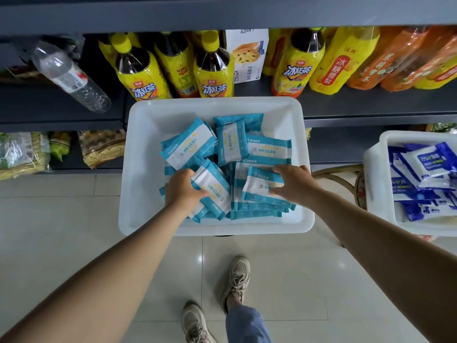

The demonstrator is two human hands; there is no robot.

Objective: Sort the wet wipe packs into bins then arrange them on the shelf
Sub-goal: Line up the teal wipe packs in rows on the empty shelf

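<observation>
Head cam looked down on 2 white rectangular plastic bins in front of a dark grey metal shelf (346, 105). Centre bin (138, 134) held a loose heap of teal-and-white wet wipe packs (188, 147), roughly 12+ visible, exact count unclear since they overlapped. 2nd bin (373, 169), at the right edge & partly cut off, held dark-blue-and-white wipe packs (430, 162), at least 6 showing.

Both hands were inside the centre bin, near its front. Left hand (181, 188) had fingers curled round 1 teal-and-white pack (215, 189), thumb on top. Right hand (295, 181) gripped another teal-and-white pack (262, 184) by its right end, thumb on the pack's face & fingers over the far edge. The 2 packs lay just beside each other on top of the heap.

On the shelf behind: 3 yellow-labelled iced tea bottles (141, 73) w/ yellow caps, 1 clear empty plastic bottle (69, 75) lying tilted at left, 1 white cake box (247, 55), orange drink bottles at right. Below: 2 beige sneakers (237, 276) on glossy tile floor (61, 219).
</observation>
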